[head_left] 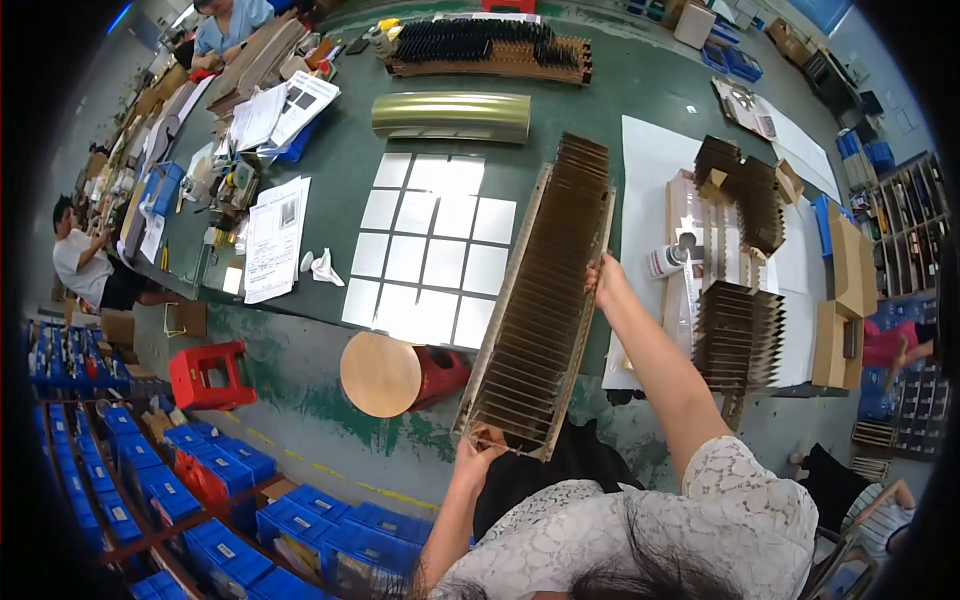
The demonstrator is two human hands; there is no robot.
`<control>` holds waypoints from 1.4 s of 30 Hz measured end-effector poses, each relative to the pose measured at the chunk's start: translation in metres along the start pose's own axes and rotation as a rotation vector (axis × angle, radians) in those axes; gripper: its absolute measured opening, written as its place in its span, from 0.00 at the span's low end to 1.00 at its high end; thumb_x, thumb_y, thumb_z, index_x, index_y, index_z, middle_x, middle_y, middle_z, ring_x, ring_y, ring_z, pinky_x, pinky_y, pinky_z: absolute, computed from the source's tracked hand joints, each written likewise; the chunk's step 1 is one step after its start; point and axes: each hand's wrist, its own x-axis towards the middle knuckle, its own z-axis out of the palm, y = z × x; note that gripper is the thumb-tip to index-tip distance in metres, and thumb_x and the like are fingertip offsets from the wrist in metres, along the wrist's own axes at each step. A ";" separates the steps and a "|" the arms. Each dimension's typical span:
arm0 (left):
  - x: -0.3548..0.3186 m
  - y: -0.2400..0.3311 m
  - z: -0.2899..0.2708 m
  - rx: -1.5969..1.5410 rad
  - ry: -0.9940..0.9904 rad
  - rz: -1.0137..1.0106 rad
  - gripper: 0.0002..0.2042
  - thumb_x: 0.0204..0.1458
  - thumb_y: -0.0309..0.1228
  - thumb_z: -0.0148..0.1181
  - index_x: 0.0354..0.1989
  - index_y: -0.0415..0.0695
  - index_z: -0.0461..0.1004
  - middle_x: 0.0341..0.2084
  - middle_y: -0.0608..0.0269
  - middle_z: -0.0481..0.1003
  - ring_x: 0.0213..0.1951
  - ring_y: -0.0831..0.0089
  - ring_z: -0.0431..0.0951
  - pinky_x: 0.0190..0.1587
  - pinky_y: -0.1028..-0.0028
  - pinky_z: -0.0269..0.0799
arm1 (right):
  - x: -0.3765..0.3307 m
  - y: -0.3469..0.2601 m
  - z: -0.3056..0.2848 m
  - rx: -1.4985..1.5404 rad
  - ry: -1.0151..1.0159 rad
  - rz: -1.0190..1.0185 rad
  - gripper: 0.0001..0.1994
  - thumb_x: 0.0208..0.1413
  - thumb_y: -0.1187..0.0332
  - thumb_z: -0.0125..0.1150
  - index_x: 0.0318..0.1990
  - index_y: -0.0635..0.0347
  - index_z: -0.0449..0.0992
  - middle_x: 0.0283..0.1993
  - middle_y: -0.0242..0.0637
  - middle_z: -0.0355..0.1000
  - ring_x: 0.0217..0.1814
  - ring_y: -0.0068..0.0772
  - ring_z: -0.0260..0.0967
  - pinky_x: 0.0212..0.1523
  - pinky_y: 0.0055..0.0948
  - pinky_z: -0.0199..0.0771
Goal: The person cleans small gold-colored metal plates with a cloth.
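Room: a workshop seen from above, with a green floor and a long dark green table (340, 160) running from 9 o'clock up to 1 o'clock.
Cardboard rack: a long brown slotted rack (540, 290) at the centre, slanting from 12 o'clock down to 6 o'clock, its thin dividers packed in a row between two side strips.
Left hand: the left hand (478, 448) is at 6 o'clock, at the near bottom end of the rack, fingers curled and pinched on the lower corner edge.
Right hand: the right hand (604, 276) is just right of centre, closed on the rack's right side strip about halfway up; the arm reaches up from 5 o'clock.
Rack and hands: the rack lies between the two hands, held at its near end and its right edge, lifted over the table edge and floor.
White squares: a grid of white square sheets (430, 250) on the table, just left of the rack.
Gold sheet: a curved shiny gold sheet (450, 115) at 12 o'clock, beyond the squares.
Stool: a round wooden-topped stool (380, 375) at 7 o'clock, near the rack's lower end.
More racks: stacked brown racks (740, 260) on a white sheet at 3 o'clock.
Blue bins: rows of blue bins (200, 490) at 8 o'clock.
Red stool: a red plastic stool (205, 375) at 8 o'clock, above the bins.
Other people: one person (85, 265) sits at 9 o'clock, another (225, 25) at 11 o'clock.
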 end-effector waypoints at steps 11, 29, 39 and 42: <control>0.086 0.008 0.056 -0.066 -0.153 -0.165 0.17 0.39 0.15 0.59 0.40 0.40 0.68 0.35 0.59 0.75 0.36 0.71 0.75 0.38 0.73 0.73 | 0.084 -0.073 -0.019 -0.108 0.018 -0.141 0.25 0.63 0.48 0.37 0.42 0.65 0.68 0.27 0.40 0.69 0.24 0.36 0.64 0.27 0.35 0.66; 0.151 -0.022 0.106 -0.234 -0.237 -0.398 0.12 0.44 0.10 0.53 0.38 0.32 0.70 0.39 0.55 0.74 0.43 0.70 0.76 0.49 0.74 0.76 | -0.145 -0.039 -0.023 -0.538 -0.075 -0.597 0.17 0.64 0.66 0.48 0.55 0.69 0.67 0.55 0.43 0.67 0.60 0.33 0.64 0.60 0.31 0.64; 0.134 -0.015 0.066 -0.055 -0.253 -0.423 0.12 0.50 0.19 0.53 0.44 0.38 0.71 0.42 0.59 0.74 0.42 0.72 0.76 0.45 0.75 0.74 | -0.191 0.015 -0.027 -0.673 -0.269 -0.427 0.13 0.64 0.65 0.48 0.49 0.64 0.72 0.42 0.37 0.73 0.40 0.23 0.70 0.40 0.22 0.70; 0.105 -0.044 0.016 0.179 -0.304 -0.330 0.15 0.49 0.30 0.61 0.45 0.39 0.71 0.38 0.58 0.76 0.40 0.70 0.77 0.41 0.72 0.73 | -0.209 0.055 -0.034 -0.794 -0.328 -0.290 0.13 0.64 0.64 0.47 0.48 0.61 0.72 0.39 0.34 0.74 0.32 0.20 0.70 0.32 0.20 0.69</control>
